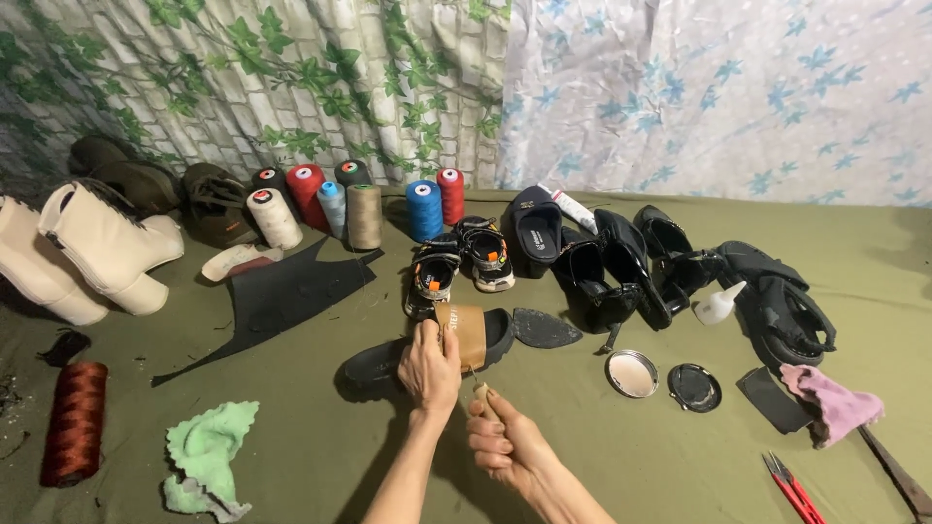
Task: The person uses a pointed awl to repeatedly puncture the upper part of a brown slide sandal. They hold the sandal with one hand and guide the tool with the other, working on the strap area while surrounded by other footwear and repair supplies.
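A single head-worn camera looks forward and steeply down from above the person's forearms onto an olive-green cloth surface [602, 466]. The left hand [430, 367] and right hand [505, 444] sit close, at bottom centre. Farther off, the view reaches the hanging patterned backdrop [680, 87].

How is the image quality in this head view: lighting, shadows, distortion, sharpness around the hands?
Head view: even, soft light, no glare except a faint sheen on the round metal lid; a dark shadow under the slide sandal and forearms; wide-angle bending at the edges; left hand and right hand reasonably sharp, far corners dimmer.
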